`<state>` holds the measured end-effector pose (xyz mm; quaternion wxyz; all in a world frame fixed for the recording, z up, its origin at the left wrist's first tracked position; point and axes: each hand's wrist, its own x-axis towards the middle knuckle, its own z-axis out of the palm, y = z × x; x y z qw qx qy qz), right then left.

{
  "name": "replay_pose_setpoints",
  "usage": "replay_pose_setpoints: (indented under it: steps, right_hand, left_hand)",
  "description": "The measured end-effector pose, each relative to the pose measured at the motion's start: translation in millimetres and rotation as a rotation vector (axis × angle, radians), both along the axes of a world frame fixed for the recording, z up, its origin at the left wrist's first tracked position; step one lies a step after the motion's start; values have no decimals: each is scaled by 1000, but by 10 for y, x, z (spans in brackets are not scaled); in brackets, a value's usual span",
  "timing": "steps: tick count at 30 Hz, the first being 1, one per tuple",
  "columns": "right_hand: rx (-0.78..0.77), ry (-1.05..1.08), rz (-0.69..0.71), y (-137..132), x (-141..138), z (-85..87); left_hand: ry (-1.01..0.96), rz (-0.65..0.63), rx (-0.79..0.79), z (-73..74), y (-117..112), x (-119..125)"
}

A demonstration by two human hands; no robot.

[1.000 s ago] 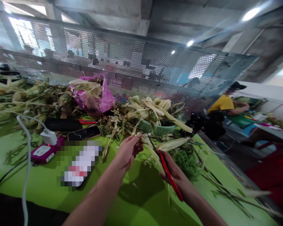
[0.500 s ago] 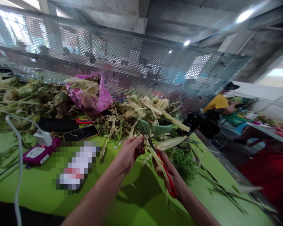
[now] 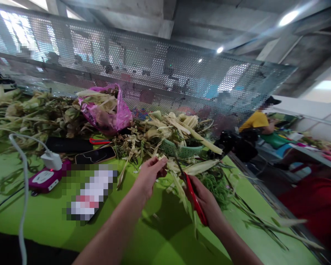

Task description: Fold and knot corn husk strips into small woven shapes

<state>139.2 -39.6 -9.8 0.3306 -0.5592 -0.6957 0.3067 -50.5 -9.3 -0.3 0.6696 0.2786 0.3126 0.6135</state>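
My left hand pinches a small pale piece of corn husk between thumb and fingers. In my right hand are red-handled scissors, their dark blades pointing up and away from me, just right of my left fingertips. A loose strip of husk hangs below the blades, beside my right fingers; whether those fingers hold it I cannot tell. Just beyond both hands stands a green basket heaped with dried corn husks. A larger husk lies behind the scissors.
Green fibre lies right of my right hand. Leftward are a phone, a purple power strip with a white cable, a blurred-out object and a pink bag of husks. A person in yellow sits at the right.
My left hand has moved slightly left and my right hand slightly right, so they are farther apart. The husk strip that lay along the scissors now hangs lower, left of the handles.
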Motion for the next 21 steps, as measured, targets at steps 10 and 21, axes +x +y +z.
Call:
replay_pose_setpoints:
  steps: [10, 21]
  right_hand:
    - [123, -451, 89, 8, 76, 457]
    - [-277, 488, 173, 279, -253, 291]
  left_hand:
    - [215, 24, 56, 77, -28, -2]
    - [319, -159, 167, -41, 28, 52]
